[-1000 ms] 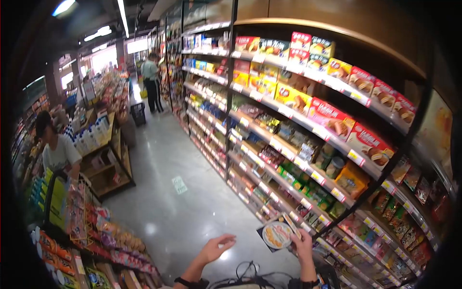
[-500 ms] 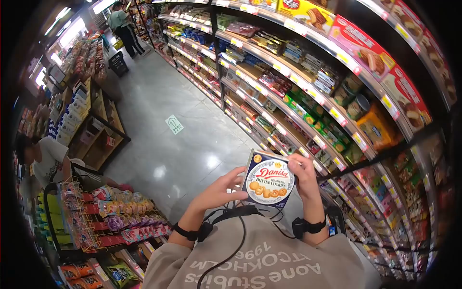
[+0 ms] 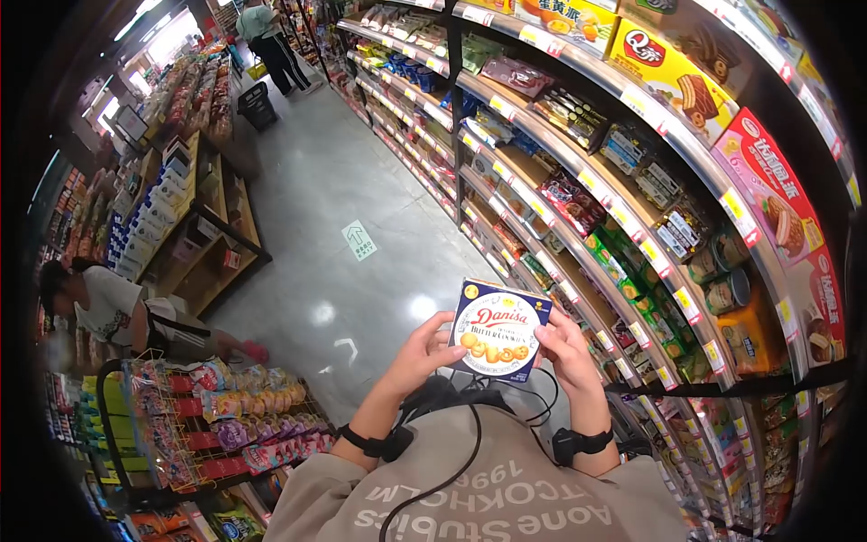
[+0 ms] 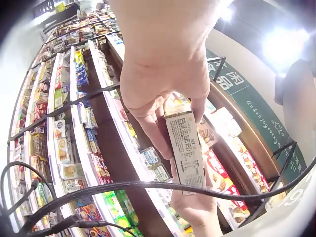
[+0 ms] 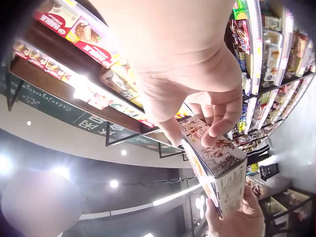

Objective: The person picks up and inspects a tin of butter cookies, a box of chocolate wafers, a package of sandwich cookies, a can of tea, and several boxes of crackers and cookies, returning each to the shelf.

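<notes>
The person stands in the supermarket aisle holding a blue Danisa butter cookie box point(image 3: 499, 330) up at chest height with both hands. The left hand point(image 3: 424, 350) grips the box's left edge, fingers curled round it, and the right hand point(image 3: 564, 348) grips the right edge likewise, so the box sits between the two grips with its printed front facing the person. It rests on nothing; the grey tiled floor point(image 3: 361, 190) lies below and the snack shelves point(image 3: 578, 172) run along the right side.

The head view shows the front with the name and the cookie picture. The left wrist view shows what that hides: the narrow side panel of the box point(image 4: 185, 148) with small print, pinched between thumb and fingers point(image 4: 154, 129). The right wrist view shows the box point(image 5: 217, 168) edge-on from beneath, fingertips point(image 5: 219, 123) pressed on its face.
</notes>
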Demonstrator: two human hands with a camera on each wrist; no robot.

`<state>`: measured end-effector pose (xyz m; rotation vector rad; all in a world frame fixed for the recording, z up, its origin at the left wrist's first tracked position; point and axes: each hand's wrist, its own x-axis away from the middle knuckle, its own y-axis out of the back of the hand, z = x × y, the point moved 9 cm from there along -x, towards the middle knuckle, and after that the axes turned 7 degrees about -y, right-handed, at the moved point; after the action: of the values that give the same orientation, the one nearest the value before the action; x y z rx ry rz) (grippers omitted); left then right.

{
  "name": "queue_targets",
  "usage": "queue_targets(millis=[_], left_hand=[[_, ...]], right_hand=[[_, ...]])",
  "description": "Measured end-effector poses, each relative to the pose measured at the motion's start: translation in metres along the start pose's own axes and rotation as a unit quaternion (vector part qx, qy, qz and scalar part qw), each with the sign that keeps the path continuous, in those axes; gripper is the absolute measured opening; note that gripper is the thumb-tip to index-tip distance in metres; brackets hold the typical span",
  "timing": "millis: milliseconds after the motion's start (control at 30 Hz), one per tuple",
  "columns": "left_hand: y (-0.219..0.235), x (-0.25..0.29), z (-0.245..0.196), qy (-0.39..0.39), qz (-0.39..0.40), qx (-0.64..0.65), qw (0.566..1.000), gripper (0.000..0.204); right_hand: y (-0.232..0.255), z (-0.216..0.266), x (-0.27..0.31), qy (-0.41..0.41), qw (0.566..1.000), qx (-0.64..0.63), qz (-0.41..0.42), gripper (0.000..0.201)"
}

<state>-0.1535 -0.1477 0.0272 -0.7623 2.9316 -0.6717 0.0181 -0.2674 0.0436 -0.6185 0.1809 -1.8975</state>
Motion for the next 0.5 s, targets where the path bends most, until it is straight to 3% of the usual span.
queue_targets(millis=[200, 367, 500], left_hand=[[0.017, -0.040, -0.007, -0.022, 0.025, -0.002, 0.999, 0.049], [0.024, -0.076, -0.017, 0.057, 0.057, 0.002, 0.997, 0.049], [0.043, -0.118, -0.020, 0.053, 0.087, 0.019, 0.995, 0.048]], right_hand=[[0.000, 0.009, -0.028, -0.003, 1.000, -0.013, -0.026, 0.046], [0.007, 0.022, -0.049, 0.000, 0.995, -0.041, -0.086, 0.047], [0.009, 0.025, -0.071, 0.017, 0.988, -0.046, -0.149, 0.050]])
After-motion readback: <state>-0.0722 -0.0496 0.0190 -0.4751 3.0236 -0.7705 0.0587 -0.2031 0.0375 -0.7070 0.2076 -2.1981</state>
